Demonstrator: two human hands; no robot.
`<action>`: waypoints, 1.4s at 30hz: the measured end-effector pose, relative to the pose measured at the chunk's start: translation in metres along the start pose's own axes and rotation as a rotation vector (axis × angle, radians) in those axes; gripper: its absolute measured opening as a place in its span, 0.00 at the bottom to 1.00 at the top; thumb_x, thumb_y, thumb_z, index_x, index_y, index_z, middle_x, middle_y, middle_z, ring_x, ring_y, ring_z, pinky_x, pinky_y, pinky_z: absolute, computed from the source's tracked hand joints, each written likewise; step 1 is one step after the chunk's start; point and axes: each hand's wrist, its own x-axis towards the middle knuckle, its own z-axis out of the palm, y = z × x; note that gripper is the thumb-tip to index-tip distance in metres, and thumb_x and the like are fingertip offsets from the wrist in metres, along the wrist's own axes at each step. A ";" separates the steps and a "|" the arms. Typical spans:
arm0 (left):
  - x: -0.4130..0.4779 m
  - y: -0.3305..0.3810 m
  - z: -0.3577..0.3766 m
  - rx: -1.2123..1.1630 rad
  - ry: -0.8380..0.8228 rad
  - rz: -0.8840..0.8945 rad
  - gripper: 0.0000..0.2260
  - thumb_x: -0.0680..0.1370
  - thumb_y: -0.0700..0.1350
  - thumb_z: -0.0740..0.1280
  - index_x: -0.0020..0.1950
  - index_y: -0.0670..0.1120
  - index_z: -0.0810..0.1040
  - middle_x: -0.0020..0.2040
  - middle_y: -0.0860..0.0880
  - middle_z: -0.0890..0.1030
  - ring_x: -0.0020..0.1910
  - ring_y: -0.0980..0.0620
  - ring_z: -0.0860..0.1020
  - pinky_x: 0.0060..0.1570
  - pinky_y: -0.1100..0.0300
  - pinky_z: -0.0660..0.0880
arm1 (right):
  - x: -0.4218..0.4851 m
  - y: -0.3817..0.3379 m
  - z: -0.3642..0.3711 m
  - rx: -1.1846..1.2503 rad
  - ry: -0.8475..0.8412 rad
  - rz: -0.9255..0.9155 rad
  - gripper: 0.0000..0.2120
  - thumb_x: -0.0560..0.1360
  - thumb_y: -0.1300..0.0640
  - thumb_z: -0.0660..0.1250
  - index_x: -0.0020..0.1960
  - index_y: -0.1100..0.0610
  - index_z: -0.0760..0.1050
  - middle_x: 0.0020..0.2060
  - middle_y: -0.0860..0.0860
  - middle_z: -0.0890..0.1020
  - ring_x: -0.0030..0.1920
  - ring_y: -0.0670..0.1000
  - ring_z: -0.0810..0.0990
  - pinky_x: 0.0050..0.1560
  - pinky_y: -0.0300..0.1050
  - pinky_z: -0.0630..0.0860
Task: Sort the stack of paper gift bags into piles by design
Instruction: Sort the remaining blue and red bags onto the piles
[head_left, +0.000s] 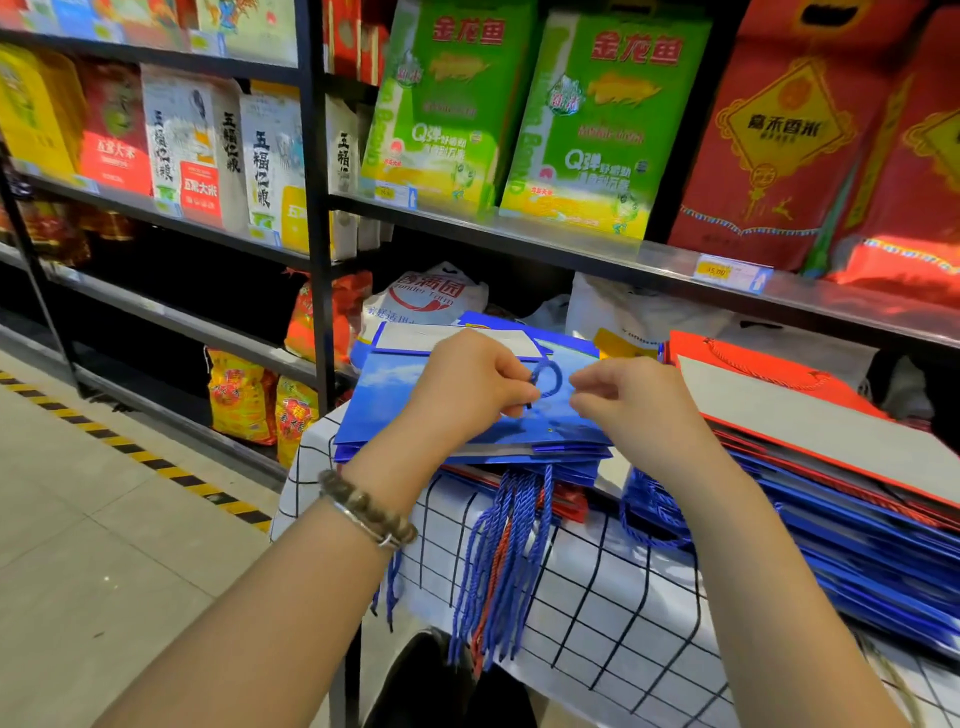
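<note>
A pile of flat blue gift bags (384, 387) lies on a table covered with a checked white cloth (613, 613). Blue and red cord handles (506, 561) hang over the table's front edge. My left hand (467, 384) rests on the top blue bag and pinches its blue cord handle (545, 376). My right hand (628, 405) sits just right of that loop with curled fingers, pinching at the same cord. To the right lies a taller stack of blue bags (857, 551) topped by a red gift bag (789, 395) with a grey panel and a red cord.
Black shop shelving (317, 208) runs behind the table, holding green (587, 124) and red (789, 135) rice boxes above and white plastic bags (426, 299) just behind the piles. Yellow sacks (244, 395) stand on the low shelf at left. A tiled floor with hazard striping (156, 467) lies left.
</note>
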 end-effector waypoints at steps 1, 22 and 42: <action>0.003 0.001 0.005 0.042 -0.025 0.015 0.04 0.71 0.39 0.72 0.39 0.39 0.84 0.34 0.42 0.83 0.36 0.47 0.80 0.43 0.55 0.79 | -0.003 0.003 -0.001 -0.109 -0.044 -0.033 0.13 0.75 0.58 0.67 0.59 0.58 0.78 0.54 0.54 0.82 0.52 0.51 0.79 0.56 0.47 0.74; 0.014 -0.012 0.027 0.145 -0.294 0.001 0.04 0.72 0.42 0.73 0.37 0.45 0.81 0.35 0.46 0.81 0.35 0.53 0.76 0.45 0.55 0.76 | -0.014 0.016 -0.001 -0.508 -0.285 -0.266 0.13 0.77 0.47 0.61 0.61 0.43 0.76 0.55 0.45 0.81 0.56 0.50 0.75 0.48 0.46 0.72; 0.015 -0.026 0.021 0.634 -0.472 0.257 0.10 0.78 0.44 0.61 0.37 0.46 0.72 0.44 0.41 0.77 0.45 0.42 0.75 0.45 0.50 0.72 | -0.038 0.018 0.059 -0.316 0.381 -0.073 0.15 0.67 0.42 0.62 0.30 0.49 0.80 0.33 0.45 0.83 0.32 0.49 0.81 0.39 0.41 0.77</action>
